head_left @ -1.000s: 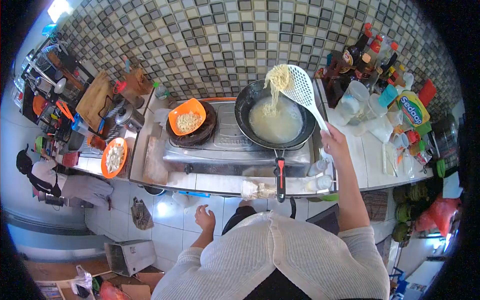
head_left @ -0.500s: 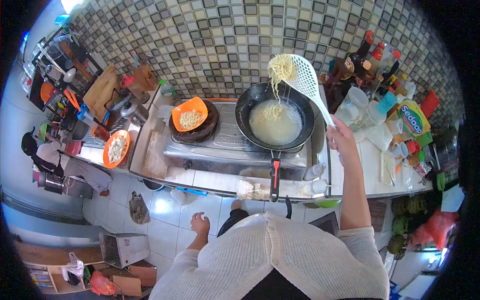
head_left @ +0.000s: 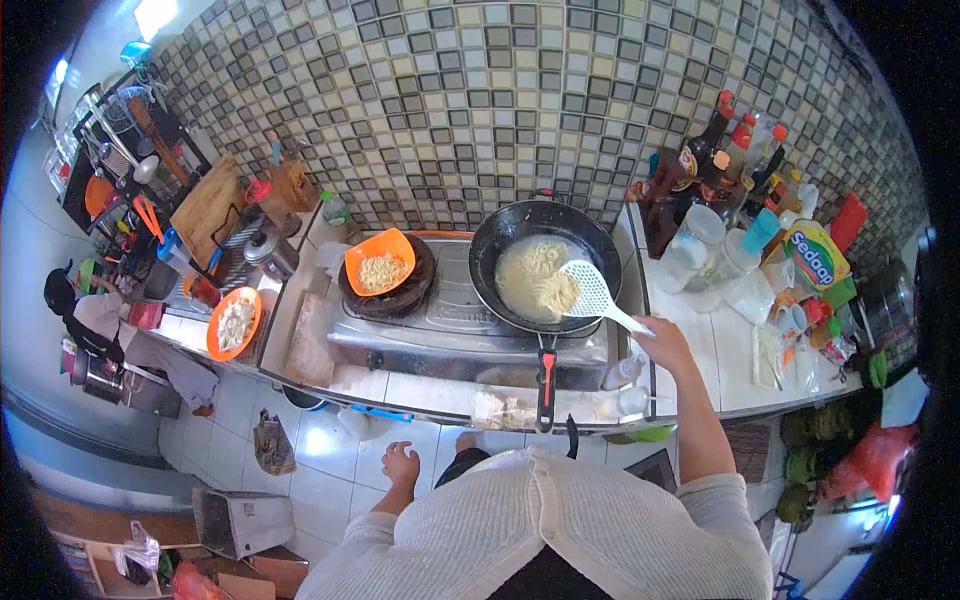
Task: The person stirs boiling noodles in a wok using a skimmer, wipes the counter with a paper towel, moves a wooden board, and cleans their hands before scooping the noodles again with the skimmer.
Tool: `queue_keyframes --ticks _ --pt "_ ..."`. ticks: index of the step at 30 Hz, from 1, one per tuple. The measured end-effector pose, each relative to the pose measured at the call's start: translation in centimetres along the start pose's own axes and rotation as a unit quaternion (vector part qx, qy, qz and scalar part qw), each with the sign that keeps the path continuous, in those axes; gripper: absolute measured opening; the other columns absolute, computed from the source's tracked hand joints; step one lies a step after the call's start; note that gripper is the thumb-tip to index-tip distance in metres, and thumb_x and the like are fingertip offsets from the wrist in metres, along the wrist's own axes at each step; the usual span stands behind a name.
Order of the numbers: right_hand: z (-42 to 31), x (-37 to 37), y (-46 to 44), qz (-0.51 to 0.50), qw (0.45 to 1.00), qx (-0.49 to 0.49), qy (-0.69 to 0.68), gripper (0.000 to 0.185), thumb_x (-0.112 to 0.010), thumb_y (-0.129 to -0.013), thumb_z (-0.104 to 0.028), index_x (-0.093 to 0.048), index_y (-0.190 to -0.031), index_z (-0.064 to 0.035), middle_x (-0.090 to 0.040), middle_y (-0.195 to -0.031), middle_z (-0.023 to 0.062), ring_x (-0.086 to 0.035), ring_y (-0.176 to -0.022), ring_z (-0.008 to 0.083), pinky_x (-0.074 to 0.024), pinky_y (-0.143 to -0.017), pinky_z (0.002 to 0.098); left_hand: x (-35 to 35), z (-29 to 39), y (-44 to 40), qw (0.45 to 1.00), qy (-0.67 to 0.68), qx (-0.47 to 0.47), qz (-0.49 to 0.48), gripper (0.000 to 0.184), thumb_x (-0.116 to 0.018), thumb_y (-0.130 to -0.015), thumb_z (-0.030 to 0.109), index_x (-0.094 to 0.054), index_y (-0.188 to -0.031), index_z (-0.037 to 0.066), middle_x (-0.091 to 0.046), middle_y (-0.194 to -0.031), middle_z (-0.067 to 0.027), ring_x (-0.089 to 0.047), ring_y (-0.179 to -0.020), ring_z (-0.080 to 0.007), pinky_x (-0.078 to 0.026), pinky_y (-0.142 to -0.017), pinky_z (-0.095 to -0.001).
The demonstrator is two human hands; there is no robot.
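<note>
My right hand (head_left: 665,346) is closed round the handle of a white perforated skimmer (head_left: 592,287). The skimmer's head is low in a black wok (head_left: 487,225), against a clump of noodles (head_left: 556,292). Cloudy liquid (head_left: 517,290) and more noodles fill the wok's bottom. The wok sits on the right side of the stove (head_left: 440,345), its black and red handle (head_left: 547,385) pointing towards me. My left hand (head_left: 401,465) hangs beside my body above the floor, holding nothing, fingers loosely bent and apart.
An orange bowl of noodles (head_left: 388,242) stands on the left burner. An orange plate (head_left: 222,350) with white pieces lies further left. Bottles (head_left: 710,145), plastic jars (head_left: 695,235) and a Sedaap packet (head_left: 812,255) crowd the right counter. Another person (head_left: 140,325) is at the far left.
My right hand has lowered the skimmer from above the wok's far rim into the wok. The noodles lifted on it are down in the liquid. My left hand stays at my side.
</note>
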State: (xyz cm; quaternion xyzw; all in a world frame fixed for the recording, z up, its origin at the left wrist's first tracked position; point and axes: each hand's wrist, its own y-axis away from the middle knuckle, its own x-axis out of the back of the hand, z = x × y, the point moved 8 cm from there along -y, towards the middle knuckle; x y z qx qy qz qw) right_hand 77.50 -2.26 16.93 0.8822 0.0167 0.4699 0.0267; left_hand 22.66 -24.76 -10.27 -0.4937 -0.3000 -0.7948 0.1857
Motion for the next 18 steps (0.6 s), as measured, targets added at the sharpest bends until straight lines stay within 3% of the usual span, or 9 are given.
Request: queue_keyframes --ticks 7,11,13,15,17,18 --pt "-3.9 3.1 -0.4 0.038 0.964 -0.040 0.260 0.038 -0.058 -0.079 -0.023 -0.058 -0.117 -0.0270 -0.065 -0.090 0.0124 -0.062 -0.085 0.0283 -0.0481 -0.074 0.0402 0.0 0.0 -1.8 1.000 -0.008 -0.009 -0.020 0.026 -0.060 -0.075 0.023 -0.061 -0.100 0.025 -0.045 -0.126 -0.0035 -0.040 -0.117 -0.0292 -0.035 -0.090 -0.0519" --pt "-2.8 1.0 -1.5 0.046 0.962 -0.060 0.263 0.040 -0.058 -0.080 -0.023 -0.056 -0.119 -0.0293 -0.064 -0.087 0.0132 -0.062 -0.084 0.0288 -0.0482 -0.075 0.0407 0.3 -0.1 -3.8 1.000 -0.002 -0.020 -0.016 0.026 -0.059 -0.075 0.024 -0.061 -0.101 0.025 -0.046 -0.125 -0.0035 -0.040 -0.117 -0.0289 -0.035 -0.089 -0.0520" --pt "-2.1 -0.6 -1.7 0.035 0.981 -0.073 0.175 0.037 -0.058 -0.079 -0.022 -0.058 -0.117 -0.0254 -0.064 -0.091 0.0143 -0.061 -0.085 0.0313 -0.0477 -0.075 0.0409 0.5 -0.4 -4.7 0.999 0.003 -0.022 -0.024 0.026 -0.059 -0.075 0.025 -0.061 -0.101 0.025 -0.047 -0.125 -0.0036 -0.040 -0.117 -0.0291 -0.035 -0.089 -0.0521" --pt "-0.8 -2.7 -2.3 0.023 0.984 -0.064 0.166 0.038 -0.058 -0.081 -0.024 -0.056 -0.119 -0.0309 -0.063 -0.093 0.0165 -0.062 -0.086 0.0312 -0.0478 -0.078 0.0414 1.1 -1.2 -6.1 0.999 0.007 -0.026 -0.032 0.026 -0.059 -0.076 0.026 -0.061 -0.102 0.025 -0.047 -0.125 -0.0036 -0.040 -0.117 -0.0293 -0.035 -0.089 -0.0522" --pt "-0.9 -5.1 -2.7 -0.045 0.997 -0.031 0.059 0.042 -0.060 -0.081 -0.026 -0.053 -0.122 -0.0327 -0.059 -0.110 0.0186 -0.060 -0.095 0.0324 -0.0470 -0.082 0.0392 1.1 -2.4 -7.5 0.997 0.001 0.000 -0.083 0.027 -0.060 -0.076 0.028 -0.061 -0.103 0.025 -0.046 -0.126 -0.0037 -0.039 -0.118 -0.0300 -0.035 -0.090 -0.0528" --pt "-1.1 -5.3 -3.2 -0.044 0.997 -0.032 0.062 0.042 -0.060 -0.081 -0.026 -0.053 -0.122 -0.0327 -0.059 -0.110 0.0186 -0.060 -0.095 0.0324 -0.0470 -0.082 0.0392 1.1 -2.5 -8.2 0.996 0.004 -0.001 -0.085 0.027 -0.060 -0.076 0.028 -0.061 -0.103 0.025 -0.046 -0.126 -0.0037 -0.039 -0.118 -0.0300 -0.035 -0.090 -0.0528"
